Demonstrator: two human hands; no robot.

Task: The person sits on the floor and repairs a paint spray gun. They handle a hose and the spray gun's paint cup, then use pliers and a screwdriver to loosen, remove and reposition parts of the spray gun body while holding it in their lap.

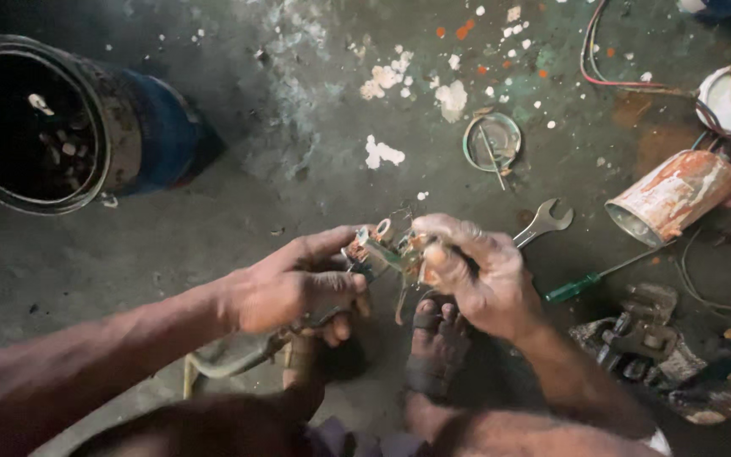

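Observation:
Both my hands meet over a small, grimy electrical part [385,250] with copper-coloured terminals and thin wires hanging from it. My left hand [298,286] grips its left end, thumb on top. My right hand [475,269] pinches its right end with curled fingers. A thick cable [230,366] trails from under my left hand down toward my leg. My bare foot [435,347] rests on the dark floor right below the part.
An open-end spanner [543,222] lies just right of my right hand, a green-handled screwdriver [590,280] beyond it. A rusty tin can [674,196] lies on its side at the right; a round lid [492,141] behind. A dark drum [40,123] stands upper left. Metal scrap [649,343] sits lower right.

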